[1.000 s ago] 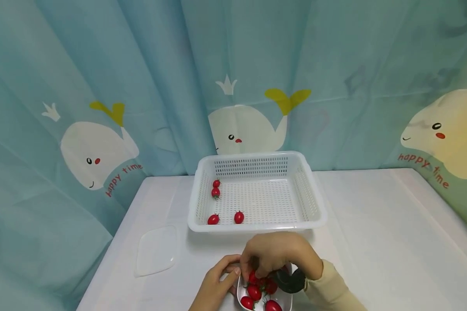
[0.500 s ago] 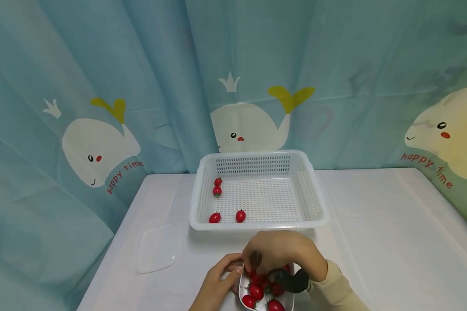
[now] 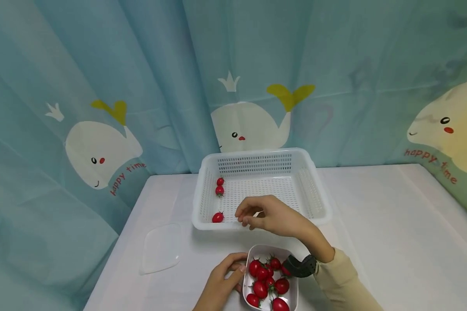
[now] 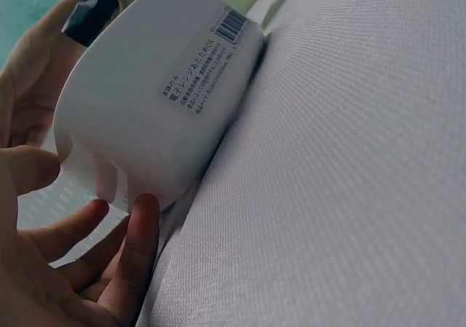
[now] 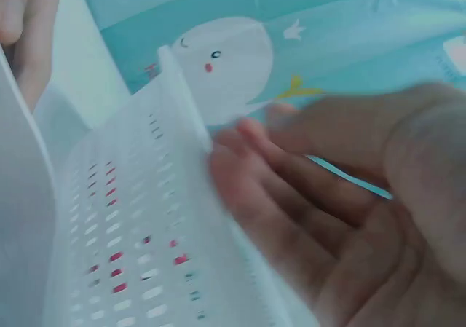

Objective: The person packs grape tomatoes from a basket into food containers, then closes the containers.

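My right hand (image 3: 270, 215) hovers over the near rim of a white slotted basket (image 3: 322, 211), its fingers loosely bent and no object visible between them. In the right wrist view that hand (image 5: 313, 203) is blurred beside the basket wall (image 5: 145, 218). Three cherry tomatoes show along the basket's left side, one (image 3: 218, 217) at the near corner. My left hand (image 3: 222, 280) rests against the left side of a small white container (image 3: 294, 293) with several cherry tomatoes (image 3: 260, 288) in it. In the left wrist view its fingertips touch the container's outer wall (image 4: 145, 87).
A clear, flat lid (image 3: 161, 248) lies on the white tablecloth (image 3: 381, 242) to the left. A blue curtain (image 3: 171, 86) with whale prints hangs behind the table. A dark band (image 3: 301, 265) on my right wrist hangs over the container's right edge.
My right hand has lifted out of the small container and moved forward to the basket. It now covers the spot where a fourth tomato was visible. The left hand stays at the container.
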A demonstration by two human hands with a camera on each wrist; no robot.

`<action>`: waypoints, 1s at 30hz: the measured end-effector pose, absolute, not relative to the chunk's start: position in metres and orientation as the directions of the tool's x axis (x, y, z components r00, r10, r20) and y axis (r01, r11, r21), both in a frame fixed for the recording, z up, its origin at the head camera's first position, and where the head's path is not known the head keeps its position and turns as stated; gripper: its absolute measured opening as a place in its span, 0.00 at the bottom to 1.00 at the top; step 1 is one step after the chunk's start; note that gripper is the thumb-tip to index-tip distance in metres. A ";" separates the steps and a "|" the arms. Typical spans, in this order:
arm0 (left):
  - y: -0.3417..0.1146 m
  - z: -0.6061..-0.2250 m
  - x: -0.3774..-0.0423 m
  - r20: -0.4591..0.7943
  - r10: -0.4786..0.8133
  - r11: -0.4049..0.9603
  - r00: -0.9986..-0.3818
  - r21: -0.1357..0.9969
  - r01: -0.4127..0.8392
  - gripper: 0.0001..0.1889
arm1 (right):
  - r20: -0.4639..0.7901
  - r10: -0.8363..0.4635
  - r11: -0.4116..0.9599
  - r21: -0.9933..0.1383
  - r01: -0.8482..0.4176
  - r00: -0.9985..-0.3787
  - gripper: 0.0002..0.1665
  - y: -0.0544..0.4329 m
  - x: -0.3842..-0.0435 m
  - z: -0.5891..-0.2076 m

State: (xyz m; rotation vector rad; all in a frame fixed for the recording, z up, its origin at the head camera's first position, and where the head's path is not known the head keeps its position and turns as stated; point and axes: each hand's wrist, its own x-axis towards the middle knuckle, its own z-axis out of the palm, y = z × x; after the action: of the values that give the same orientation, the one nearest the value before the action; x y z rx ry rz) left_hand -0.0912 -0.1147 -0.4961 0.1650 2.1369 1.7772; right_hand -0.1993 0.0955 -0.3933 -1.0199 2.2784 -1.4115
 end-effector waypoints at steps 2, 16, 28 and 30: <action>-0.113 -0.498 -0.090 -0.206 0.311 0.202 -0.928 0.968 -0.147 0.25 | 0.160 -0.603 0.306 -0.858 -0.412 -0.782 0.07 0.095 -0.202 -0.398; -0.113 -0.497 -0.083 -0.193 0.294 0.230 -0.936 0.965 -0.126 0.24 | 0.144 -0.403 0.472 -0.813 -0.340 -0.904 0.12 0.095 -0.217 -0.418; -0.113 -0.491 -0.091 -0.175 0.291 0.225 -0.941 0.968 -0.111 0.23 | -0.081 -0.498 0.638 -0.708 -0.302 -0.863 0.22 0.088 -0.236 -0.412; -0.113 -0.492 -0.091 -0.180 0.290 0.222 -0.940 0.968 -0.117 0.23 | -0.128 -0.510 0.654 -0.699 -0.288 -0.850 0.23 0.085 -0.238 -0.413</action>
State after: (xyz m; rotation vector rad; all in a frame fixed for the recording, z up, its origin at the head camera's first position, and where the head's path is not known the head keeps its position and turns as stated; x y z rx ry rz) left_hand -0.0906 -0.1134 -0.4916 0.1606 2.1788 1.7711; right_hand -0.2376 0.0854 -0.4133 -0.6370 2.5606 -1.0033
